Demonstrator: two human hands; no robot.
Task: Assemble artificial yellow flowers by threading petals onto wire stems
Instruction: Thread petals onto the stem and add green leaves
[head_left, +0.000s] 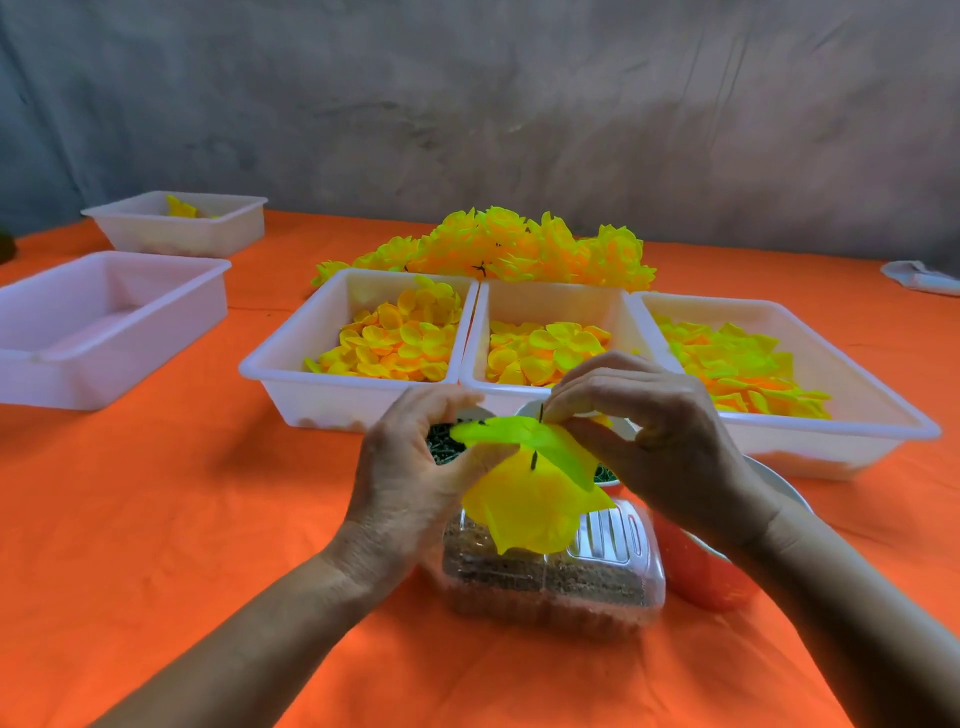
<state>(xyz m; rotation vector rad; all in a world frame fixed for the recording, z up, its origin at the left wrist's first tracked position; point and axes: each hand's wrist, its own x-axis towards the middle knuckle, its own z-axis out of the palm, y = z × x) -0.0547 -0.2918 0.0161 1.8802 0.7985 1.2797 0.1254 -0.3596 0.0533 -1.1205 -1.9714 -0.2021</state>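
One head-worn camera is looking forward and down from the person's own eye level, sitting close above the hands (519, 457) at the frame's centre. It is facing across the orange table (156, 519) toward the grey wall (467, 104) behind. Its wide lens is bending the edges.

No readable text, labels; view somewhat blurred.

Craft workshop: petal-filled trays (291, 358) on orange-clothed table (156, 493).
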